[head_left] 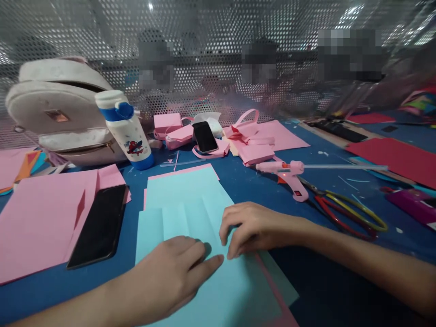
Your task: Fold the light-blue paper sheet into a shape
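Note:
A light blue paper sheet [190,200] lies in front of me on the blue table, folded in pleats, with a pink sheet [180,171] under it. My left hand [170,277] rests on the blue paper, index finger stretched out and pressing a fold. My right hand [252,227] sits just to its right, fingers curled down and pinching the paper's crease. Both fingertips nearly meet at the fold.
A black phone [100,225] lies on pink sheets [37,218] at left. Behind stand a water bottle [127,131], a white bag [57,109], another phone [205,136] and pink paper pieces [259,141]. A pink glue gun [289,175] and scissors [347,211] lie at right.

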Demonstrator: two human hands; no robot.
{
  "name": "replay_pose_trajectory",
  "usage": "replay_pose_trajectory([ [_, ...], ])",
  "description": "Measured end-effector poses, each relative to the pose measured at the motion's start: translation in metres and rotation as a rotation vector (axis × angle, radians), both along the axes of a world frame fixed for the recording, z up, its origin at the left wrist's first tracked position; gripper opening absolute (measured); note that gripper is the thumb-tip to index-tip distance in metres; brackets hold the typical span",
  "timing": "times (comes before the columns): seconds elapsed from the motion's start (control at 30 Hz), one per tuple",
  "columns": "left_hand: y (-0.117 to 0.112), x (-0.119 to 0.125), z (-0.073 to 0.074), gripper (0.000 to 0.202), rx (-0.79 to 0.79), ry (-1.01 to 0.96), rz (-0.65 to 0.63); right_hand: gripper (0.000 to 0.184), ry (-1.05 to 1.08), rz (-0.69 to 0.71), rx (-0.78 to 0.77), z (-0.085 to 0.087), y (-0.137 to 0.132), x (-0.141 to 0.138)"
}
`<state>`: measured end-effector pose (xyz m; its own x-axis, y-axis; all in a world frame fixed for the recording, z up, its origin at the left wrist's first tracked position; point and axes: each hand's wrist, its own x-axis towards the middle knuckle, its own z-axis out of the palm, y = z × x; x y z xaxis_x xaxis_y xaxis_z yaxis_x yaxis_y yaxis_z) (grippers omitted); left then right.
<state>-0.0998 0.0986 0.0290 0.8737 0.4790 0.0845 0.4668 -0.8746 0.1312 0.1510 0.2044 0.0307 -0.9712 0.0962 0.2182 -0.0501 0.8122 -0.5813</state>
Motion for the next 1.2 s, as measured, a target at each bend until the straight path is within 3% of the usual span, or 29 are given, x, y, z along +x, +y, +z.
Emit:
replay_pose_trajectory([
  [0.17, 0.006, 0.001, -0.005, 0.049, 0.029, -0.026, -0.024, 0.029, -0.033, -0.109, -0.171, -0.006, 0.003, -0.007],
  [0.27, 0.006, 0.002, -0.005, 0.047, 0.059, -0.028, -0.036, 0.035, -0.043, -0.246, -0.141, -0.010, 0.000, -0.010],
  [0.4, 0.005, 0.002, -0.006, 0.043, 0.089, -0.044, -0.038, 0.029, -0.142, -0.343, -0.032, -0.012, -0.007, -0.014],
  [0.7, 0.004, 0.000, -0.007, 0.046, 0.085, -0.069, -0.027, 0.024, -0.211, -0.400, 0.184, -0.012, -0.019, -0.018],
  [1.2, 0.003, 0.004, -0.005, 0.048, 0.093, 0.016, -0.025, 0.020, -0.250, -0.442, 0.245, -0.012, -0.025, -0.021],
])
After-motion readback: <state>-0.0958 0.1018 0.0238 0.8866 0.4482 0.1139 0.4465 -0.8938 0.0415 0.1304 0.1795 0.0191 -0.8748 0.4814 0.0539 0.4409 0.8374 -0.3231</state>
